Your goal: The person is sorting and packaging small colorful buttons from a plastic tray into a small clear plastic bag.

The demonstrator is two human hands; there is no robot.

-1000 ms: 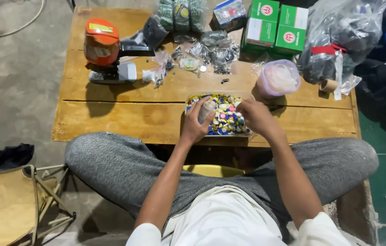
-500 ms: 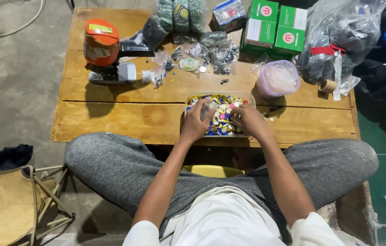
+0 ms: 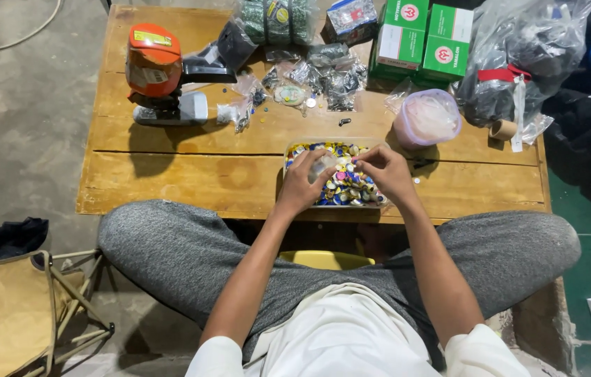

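Both hands over tray (image 3: 288, 150) of caps (image 3: 346, 187) on counter (image 3: 190, 174). Left hand (image 3: 304, 183) pinches small clear piece; right hand (image 3: 384, 172) fingers curled, pinching sth too small to tell.

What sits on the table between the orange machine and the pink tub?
In the head view, small clear bags of parts lie between the orange machine and the pink tub.
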